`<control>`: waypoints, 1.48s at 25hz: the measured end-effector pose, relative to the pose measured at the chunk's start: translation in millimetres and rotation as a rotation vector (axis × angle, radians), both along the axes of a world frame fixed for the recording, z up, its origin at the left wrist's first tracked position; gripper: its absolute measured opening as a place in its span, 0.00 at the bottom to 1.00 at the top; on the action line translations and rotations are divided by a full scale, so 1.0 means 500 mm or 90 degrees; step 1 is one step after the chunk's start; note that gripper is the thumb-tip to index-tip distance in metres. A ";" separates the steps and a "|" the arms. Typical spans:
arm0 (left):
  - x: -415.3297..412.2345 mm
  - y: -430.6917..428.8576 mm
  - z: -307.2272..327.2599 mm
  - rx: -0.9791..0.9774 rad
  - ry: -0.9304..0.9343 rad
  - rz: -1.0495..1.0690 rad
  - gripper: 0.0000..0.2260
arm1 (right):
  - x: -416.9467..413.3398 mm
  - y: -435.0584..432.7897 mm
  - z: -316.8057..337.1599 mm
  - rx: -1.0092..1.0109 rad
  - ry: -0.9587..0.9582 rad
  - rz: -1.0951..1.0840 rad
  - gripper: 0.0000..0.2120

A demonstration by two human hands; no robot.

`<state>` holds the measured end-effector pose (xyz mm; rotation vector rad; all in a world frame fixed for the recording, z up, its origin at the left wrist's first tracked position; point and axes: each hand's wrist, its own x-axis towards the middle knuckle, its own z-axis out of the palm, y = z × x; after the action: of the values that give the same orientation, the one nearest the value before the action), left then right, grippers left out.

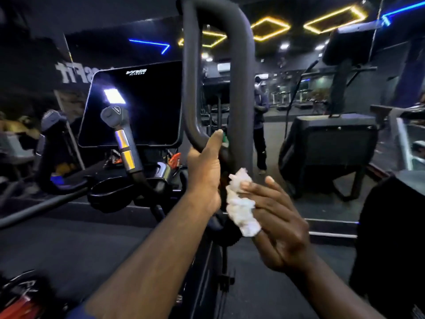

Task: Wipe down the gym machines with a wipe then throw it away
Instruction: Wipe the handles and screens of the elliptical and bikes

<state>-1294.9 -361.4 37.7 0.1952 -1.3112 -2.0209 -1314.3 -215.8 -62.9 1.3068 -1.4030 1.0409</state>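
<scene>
The left hand (204, 178) is closed round the lower bend of the thick dark grey looped handlebar (239, 65) of the gym machine, with the thumb lying straight up along the tube. Just beside it, the right hand (278, 229) holds the crumpled white wipe (241, 203) under the thumb, the other fingers nearly straight, and the wipe touches the same bar below the bend. A black glossy console screen (135, 104) stands to the left of the handlebar.
</scene>
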 end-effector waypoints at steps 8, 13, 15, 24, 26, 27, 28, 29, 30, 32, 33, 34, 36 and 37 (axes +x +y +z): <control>0.042 0.056 -0.008 -0.090 -0.123 0.167 0.19 | 0.081 -0.054 -0.068 -0.220 -0.688 0.471 0.11; 0.090 0.038 -0.019 -0.146 -0.185 0.172 0.25 | 0.059 -0.030 -0.063 -0.367 -1.028 0.735 0.34; 0.101 0.037 -0.017 -0.173 -0.189 0.168 0.28 | 0.041 -0.039 -0.042 -0.333 -0.977 0.617 0.21; 0.109 0.020 -0.013 -0.277 -0.273 0.219 0.32 | 0.011 -0.046 0.036 0.049 -0.767 0.428 0.11; 0.105 0.023 -0.015 -0.265 -0.278 0.213 0.35 | 0.008 -0.077 0.044 0.026 -0.794 0.412 0.09; 0.103 0.026 -0.016 -0.259 -0.281 0.208 0.36 | 0.017 -0.089 0.042 -0.009 -0.804 0.417 0.08; 0.103 0.027 -0.018 -0.251 -0.282 0.202 0.36 | 0.021 -0.105 0.027 -0.042 -0.800 0.413 0.10; 0.104 0.027 -0.022 -0.247 -0.285 0.196 0.37 | 0.027 -0.117 0.006 -0.055 -0.794 0.405 0.12; 0.107 0.028 -0.026 -0.242 -0.290 0.189 0.38 | 0.032 -0.123 -0.024 -0.053 -0.785 0.409 0.13; 0.113 0.022 -0.051 -0.232 -0.291 0.178 0.41 | 0.029 -0.134 -0.092 -0.018 -0.767 0.422 0.12; 0.116 0.016 -0.069 -0.226 -0.285 0.181 0.41 | 0.019 -0.139 -0.117 -0.001 -0.752 0.414 0.14; 0.119 0.011 -0.088 -0.219 -0.272 0.187 0.40 | 0.001 -0.152 -0.143 0.020 -0.721 0.397 0.16; 0.128 0.002 -0.123 -0.202 -0.232 0.221 0.35 | -0.033 -0.167 -0.164 0.090 -0.598 0.391 0.14; 0.131 -0.003 -0.142 -0.187 -0.214 0.244 0.31 | -0.046 -0.165 -0.159 0.124 -0.545 0.378 0.12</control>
<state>-1229.3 -363.1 -33.3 0.6192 -1.6168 -1.4967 -1337.1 -298.5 -142.6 1.5434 -1.7935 2.0784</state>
